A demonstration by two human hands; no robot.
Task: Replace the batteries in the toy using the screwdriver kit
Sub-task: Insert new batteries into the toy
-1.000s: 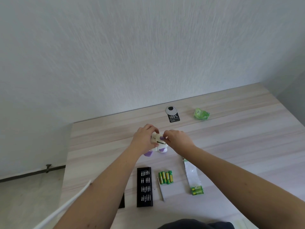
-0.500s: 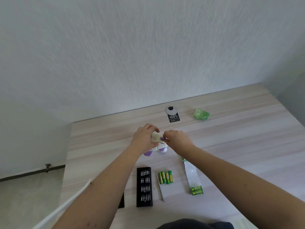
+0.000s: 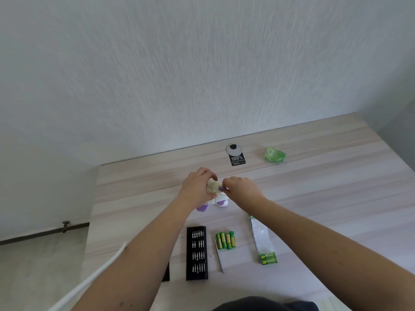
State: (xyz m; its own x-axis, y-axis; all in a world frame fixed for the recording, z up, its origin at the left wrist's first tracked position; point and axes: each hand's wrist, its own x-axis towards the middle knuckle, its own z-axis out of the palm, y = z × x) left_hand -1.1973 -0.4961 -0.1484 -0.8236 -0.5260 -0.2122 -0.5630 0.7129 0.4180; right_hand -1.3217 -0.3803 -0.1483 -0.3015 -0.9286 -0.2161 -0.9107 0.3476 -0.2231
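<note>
Head view, white and purple toy (image 3: 216,194) held just above the wooden table (image 3: 314,187) mid-scene, left hand (image 3: 197,185) gripping its body, right hand (image 3: 242,189) pinching its purple part, loose green batteries (image 3: 225,240) nearer, black bit case (image 3: 197,253) beside them, battery pack (image 3: 265,243) to the right.

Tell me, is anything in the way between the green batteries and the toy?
Nothing visible. The loose batteries lie on bare table nearer the person than the toy, which both the left hand and right hand hold.
</note>
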